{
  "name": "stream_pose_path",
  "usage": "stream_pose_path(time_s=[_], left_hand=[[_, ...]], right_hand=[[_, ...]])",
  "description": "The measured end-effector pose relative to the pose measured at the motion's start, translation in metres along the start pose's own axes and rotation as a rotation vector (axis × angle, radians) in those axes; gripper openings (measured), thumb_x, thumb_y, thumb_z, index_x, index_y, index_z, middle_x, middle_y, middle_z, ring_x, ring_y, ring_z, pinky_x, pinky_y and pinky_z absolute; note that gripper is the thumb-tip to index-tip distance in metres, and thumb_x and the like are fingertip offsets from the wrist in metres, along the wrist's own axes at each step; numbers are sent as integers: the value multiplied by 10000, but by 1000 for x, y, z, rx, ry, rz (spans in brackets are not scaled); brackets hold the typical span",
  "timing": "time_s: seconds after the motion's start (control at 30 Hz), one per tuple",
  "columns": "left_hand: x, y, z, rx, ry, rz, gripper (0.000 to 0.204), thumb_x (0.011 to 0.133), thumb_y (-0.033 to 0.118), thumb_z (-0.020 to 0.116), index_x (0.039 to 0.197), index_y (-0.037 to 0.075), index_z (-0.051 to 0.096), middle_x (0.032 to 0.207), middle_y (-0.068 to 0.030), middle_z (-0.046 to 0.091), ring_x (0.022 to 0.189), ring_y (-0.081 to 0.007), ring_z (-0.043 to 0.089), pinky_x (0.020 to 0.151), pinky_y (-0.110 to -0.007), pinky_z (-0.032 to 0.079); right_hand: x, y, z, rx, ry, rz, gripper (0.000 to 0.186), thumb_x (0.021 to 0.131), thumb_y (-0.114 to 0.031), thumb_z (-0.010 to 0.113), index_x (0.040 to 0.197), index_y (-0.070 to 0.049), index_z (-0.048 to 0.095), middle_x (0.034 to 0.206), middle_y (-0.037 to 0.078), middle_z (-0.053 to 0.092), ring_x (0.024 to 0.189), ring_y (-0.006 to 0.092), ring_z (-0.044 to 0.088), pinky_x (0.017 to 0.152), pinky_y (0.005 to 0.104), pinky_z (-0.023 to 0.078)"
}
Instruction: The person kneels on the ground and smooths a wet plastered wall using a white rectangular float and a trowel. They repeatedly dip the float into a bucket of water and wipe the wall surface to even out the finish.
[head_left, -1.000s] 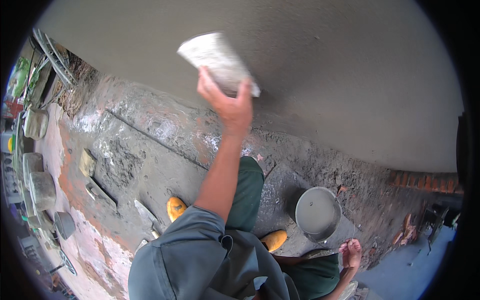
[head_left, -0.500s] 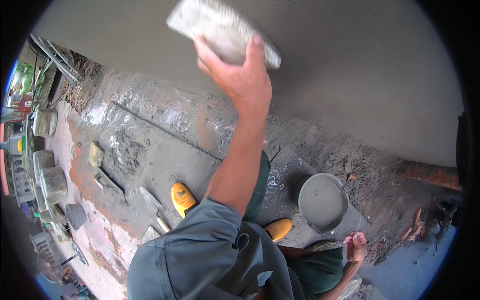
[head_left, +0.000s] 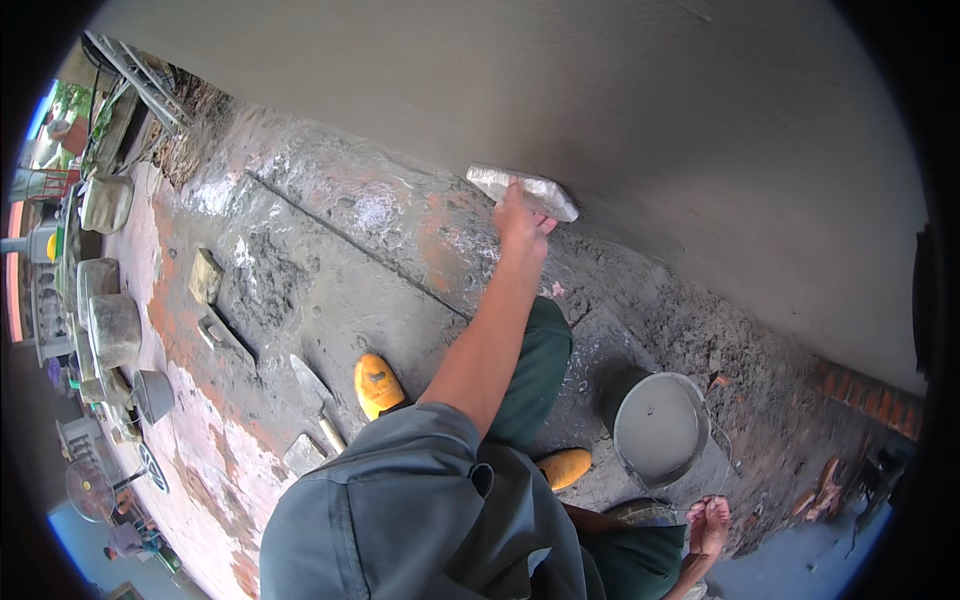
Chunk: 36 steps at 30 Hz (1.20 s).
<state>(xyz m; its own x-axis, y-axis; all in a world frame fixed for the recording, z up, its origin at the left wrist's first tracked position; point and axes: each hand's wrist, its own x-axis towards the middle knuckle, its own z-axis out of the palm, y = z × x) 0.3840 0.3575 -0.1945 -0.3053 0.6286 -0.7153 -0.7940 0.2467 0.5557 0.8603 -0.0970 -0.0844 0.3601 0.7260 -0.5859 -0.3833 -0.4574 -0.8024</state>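
Observation:
My left hand grips a pale, rough rectangular block, whose material I cannot make out. The block is at the foot of the smooth grey plastered wall, close to where the wall meets the ground. Low on the right, my right hand is closed with its fingers pinched on the thin wire handle of a bucket. That bucket stands upright, holding grey liquid. Both my yellow-toed shoes show on the ground beneath me.
Left of my feet lie a pointed trowel, a flat float with a handle and a stone-like chunk. Stone-like blocks and a small grey pail line the far left. Brick edging shows under the wall at right.
My left hand has brought the pale block down from higher on the wall and slightly to the right, to the wall's foot. My right hand stays at the bucket handle.

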Motion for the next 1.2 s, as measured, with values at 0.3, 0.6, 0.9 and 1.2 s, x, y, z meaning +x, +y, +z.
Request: stream_pose_path(time_s=[0.3,0.6,0.9,1.2], left_hand=[[-12,120,-1,-9,-121,672,830,946,267,698,1543,-28,202,1350,-229,468,1053,-239,568,737,-362,494],[54,115,-232,1172,429,701,984,783,444,815,1478,-70,345,1358,-314,501,1283,-469,453,1096,-533,352],[-70,168,-510,1830,610,380,685,858,447,738,1284,-39,508,1218,-265,563,1160,-430,529,977,-511,445],[-146,96,-642,1591,590,-364,552,780,440,751,1101,-4,684,1087,-254,703,1078,-410,666,926,-470,528]], right_hand=[[-11,-12,5,-84,106,12,159,996,-170,652,1122,-73,640,1023,56,692,753,162,675,635,294,577],[23,-59,23,-439,547,160,457,1016,-401,592,1379,-130,535,1118,47,691,951,168,655,774,323,530],[83,-109,134,-890,488,-306,251,992,-319,643,1140,-119,681,1008,-2,666,890,134,609,784,330,469],[113,-112,324,-967,-356,-218,299,966,-337,718,1017,-49,654,902,-26,592,858,68,539,739,231,437]])
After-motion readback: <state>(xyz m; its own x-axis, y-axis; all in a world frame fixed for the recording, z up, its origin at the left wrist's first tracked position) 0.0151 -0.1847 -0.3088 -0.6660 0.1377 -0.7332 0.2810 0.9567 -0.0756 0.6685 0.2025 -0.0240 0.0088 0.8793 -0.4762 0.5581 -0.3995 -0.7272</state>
